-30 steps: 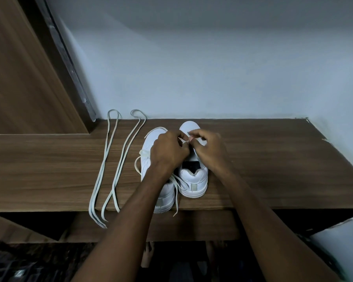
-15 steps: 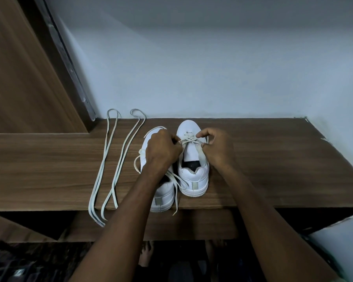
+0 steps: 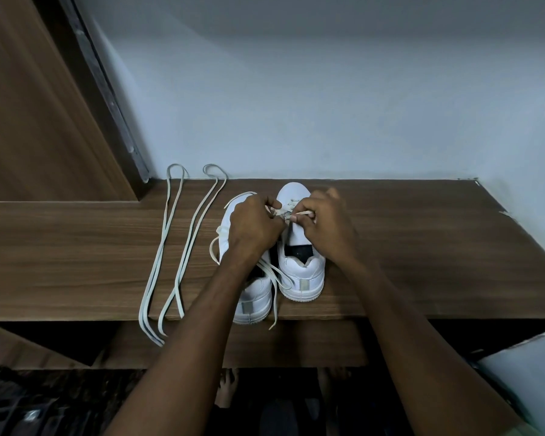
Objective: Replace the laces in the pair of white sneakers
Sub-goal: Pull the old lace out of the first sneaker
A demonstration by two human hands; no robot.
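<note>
the wooden surface (image 3: pixel 422 247) carries your two white sneakers, heels toward you. the left sneaker (image 3: pixel 254 302) sits under your left wrist, the right sneaker (image 3: pixel 302 269) just beside it. two loose laces (image 3: pixel 170 256) lie left of them. your left hand (image 3: pixel 252 229) and right hand (image 3: pixel 328 225) each pinch the right sneaker's lace (image 3: pixel 285 213).

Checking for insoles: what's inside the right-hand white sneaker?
Inside the right-hand white sneaker, only a dark opening behind the white tongue shows. Whether an insole lies there is hidden in shadow.
</note>
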